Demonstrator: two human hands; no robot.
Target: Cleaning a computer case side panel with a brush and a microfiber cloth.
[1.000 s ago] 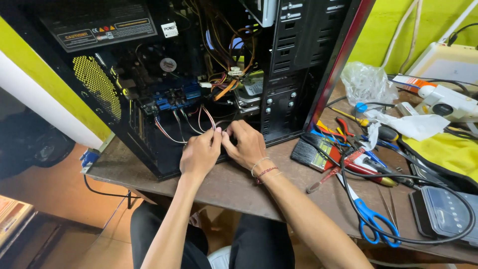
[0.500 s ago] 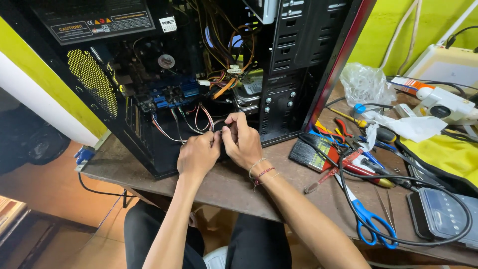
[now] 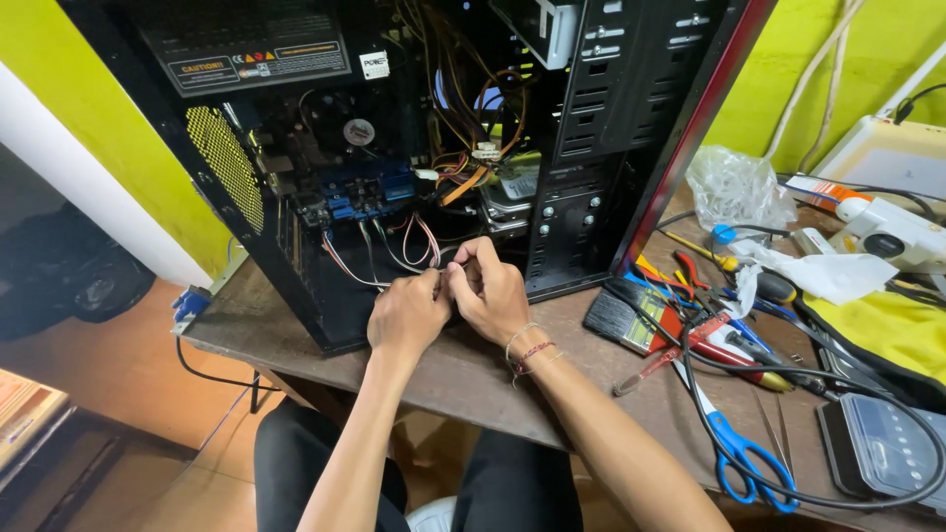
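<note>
Thin wires [image 3: 414,241], pink, white and dark, meet between both hands at the open mouth of the black computer case [image 3: 631,148]. Left hand [image 3: 406,317] and right hand [image 3: 490,292] are pressed knuckle to knuckle, fingertips pinching the wire ends. From there the wires arc up and away to the blue motherboard connectors [image 3: 360,197]. Both hands are equally near. Blue-handled scissors [image 3: 734,443] lie well apart on the right.

Blue-handled scissors [image 3: 744,455] lie on the brown table [image 3: 463,379], near a black flat brush [image 3: 613,313] and red-handled pliers [image 3: 690,273]. Crumpled clear plastic bag [image 3: 734,187] behind them. Yellow cloth [image 3: 892,330] at right, beside a white device [image 3: 892,232]. Yellow wall [image 3: 118,128] at left.
</note>
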